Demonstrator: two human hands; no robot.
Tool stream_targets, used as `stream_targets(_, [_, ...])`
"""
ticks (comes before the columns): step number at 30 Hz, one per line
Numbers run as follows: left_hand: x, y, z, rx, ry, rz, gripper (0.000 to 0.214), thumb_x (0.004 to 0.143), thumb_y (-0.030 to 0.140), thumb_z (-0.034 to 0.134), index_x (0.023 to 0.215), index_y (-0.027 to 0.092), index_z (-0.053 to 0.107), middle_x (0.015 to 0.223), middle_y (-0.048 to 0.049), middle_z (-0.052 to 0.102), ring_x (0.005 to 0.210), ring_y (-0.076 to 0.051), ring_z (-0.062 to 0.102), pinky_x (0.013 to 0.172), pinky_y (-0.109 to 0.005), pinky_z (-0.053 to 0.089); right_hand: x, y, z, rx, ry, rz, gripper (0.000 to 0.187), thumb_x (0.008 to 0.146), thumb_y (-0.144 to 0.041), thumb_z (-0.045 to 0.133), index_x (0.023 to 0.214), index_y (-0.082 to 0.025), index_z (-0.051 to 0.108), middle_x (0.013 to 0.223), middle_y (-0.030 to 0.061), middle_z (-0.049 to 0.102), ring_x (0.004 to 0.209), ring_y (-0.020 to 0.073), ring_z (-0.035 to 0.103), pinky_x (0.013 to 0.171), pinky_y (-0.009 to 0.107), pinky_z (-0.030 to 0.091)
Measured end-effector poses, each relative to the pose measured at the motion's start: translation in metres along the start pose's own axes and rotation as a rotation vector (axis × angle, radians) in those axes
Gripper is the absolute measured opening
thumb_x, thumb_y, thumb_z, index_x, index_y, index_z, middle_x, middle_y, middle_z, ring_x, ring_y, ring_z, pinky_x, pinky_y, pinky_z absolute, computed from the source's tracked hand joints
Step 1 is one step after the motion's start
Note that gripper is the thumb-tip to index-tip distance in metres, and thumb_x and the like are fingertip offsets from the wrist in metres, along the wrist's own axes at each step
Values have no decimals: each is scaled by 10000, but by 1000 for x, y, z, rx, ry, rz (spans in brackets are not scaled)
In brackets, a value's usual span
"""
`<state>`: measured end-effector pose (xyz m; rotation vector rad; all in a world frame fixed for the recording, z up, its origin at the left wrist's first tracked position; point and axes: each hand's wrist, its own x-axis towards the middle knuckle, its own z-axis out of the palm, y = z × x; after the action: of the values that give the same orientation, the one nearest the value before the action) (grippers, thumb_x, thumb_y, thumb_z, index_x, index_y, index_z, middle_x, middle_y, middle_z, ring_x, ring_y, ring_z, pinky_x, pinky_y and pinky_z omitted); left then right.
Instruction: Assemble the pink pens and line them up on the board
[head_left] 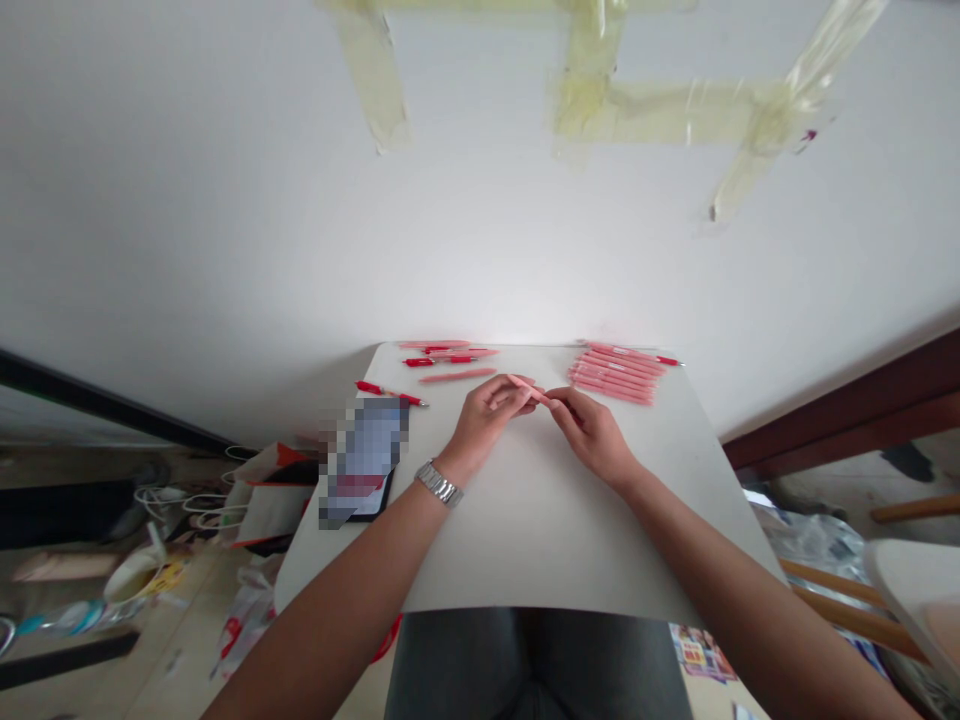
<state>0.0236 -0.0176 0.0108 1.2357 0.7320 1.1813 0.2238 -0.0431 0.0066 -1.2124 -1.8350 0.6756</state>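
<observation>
Over the middle of the white table [547,520], a slim pink pen [531,390] is held between my two hands. My left hand [486,418], below a metal wristwatch [439,484], pinches its upper left part. The fingers of my right hand [592,432] close on its lower right end. To the right lies a row of several pink pens [616,374], with a red pen end sticking out at its far edge. Left of my hands are loose pink pens [457,376] and red pens [418,361]. One more red pen [391,393] rests farther left.
A phone [369,515], partly blurred out, lies at the table's left side. The white wall [480,220] rises behind the table, with yellowed tape [675,112] on it. Bags, cables and a cup [135,577] crowd the floor at left; a stool [919,590] stands at right.
</observation>
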Motion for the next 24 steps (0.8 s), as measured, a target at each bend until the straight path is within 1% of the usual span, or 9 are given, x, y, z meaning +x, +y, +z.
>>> stream_targets(2, [0,1,0,0,-3,-3,291,934,452,778,969,168,721,1167,-100,750,1073,-215,738,983,-379,613,1,0,-1,1,-5,-33,338,1109,-464,457,1117,-223,694,1012,73,755,890,209,683,806,319,491])
stream_targets(3, [0,2,0,0,-4,-5,290,936,451,777,970,169,720,1157,-100,752,1076,-215,738,983,-375,611,1,0,-1,-1,-7,-43,346,1111,-466,451,1100,-222,696,1010,78,755,900,213,686,815,321,494])
stream_targets(10, [0,2,1,-5,9,-15,304,916,464,795,965,173,725,1182,-107,754,1094,-225,735,981,-375,611,1,1,2,-23,13,-7,350,1081,-524,499,1067,-222,674,939,65,740,771,187,643,721,304,511])
stream_targets(14, [0,-2,0,-16,25,-15,307,909,464,803,975,173,734,1177,-105,756,1100,-232,736,982,-383,614,-1,2,3,-32,33,4,306,1058,-511,539,1062,-223,642,911,51,723,717,169,615,693,294,505])
stream_targets(19, [1,-5,-1,-38,53,-20,315,906,459,809,1037,179,745,1179,-107,763,1099,-232,740,997,-393,609,-2,1,2,-27,50,26,245,1024,-470,596,1053,-227,602,909,34,698,686,148,583,677,280,495])
stream_targets(24, [1,-3,-1,-41,65,-3,289,919,448,799,982,174,734,1179,-104,754,1095,-227,738,995,-389,607,-1,0,2,-20,55,47,262,1013,-491,600,1041,-230,601,881,28,688,668,148,577,655,278,494])
